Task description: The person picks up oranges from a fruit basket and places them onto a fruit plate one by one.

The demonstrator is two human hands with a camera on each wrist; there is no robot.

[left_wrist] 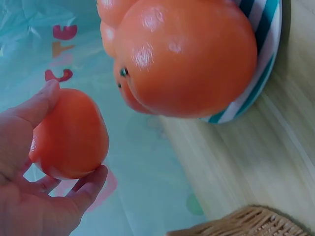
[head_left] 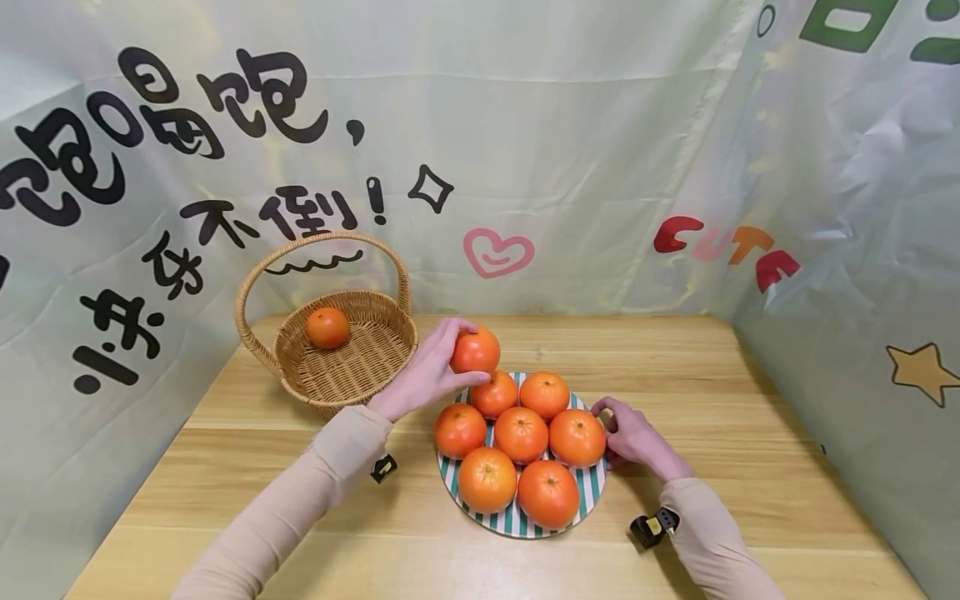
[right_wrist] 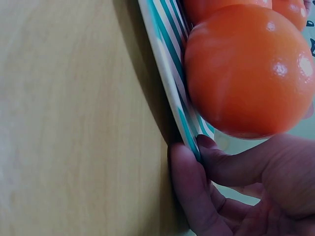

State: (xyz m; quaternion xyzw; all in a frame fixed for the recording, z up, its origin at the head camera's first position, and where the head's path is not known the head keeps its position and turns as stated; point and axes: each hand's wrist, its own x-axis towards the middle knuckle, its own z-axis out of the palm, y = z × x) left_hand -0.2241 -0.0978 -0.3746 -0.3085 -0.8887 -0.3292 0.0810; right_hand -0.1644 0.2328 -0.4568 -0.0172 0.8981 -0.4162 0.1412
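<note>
My left hand grips an orange between thumb and fingers, just above the far edge of a round plate with green and white stripes. In the left wrist view the held orange appears clear of the other fruit. Several more oranges sit close together on the plate. At the plate's right side, my right hand pinches the rim between thumb and fingers, as the right wrist view shows. Close beside that hand lies one orange on the plate.
A wicker basket with a tall arched handle stands at the back left, with one orange inside. Both stand on a wooden table. Printed cloth hangs behind the table and at its sides.
</note>
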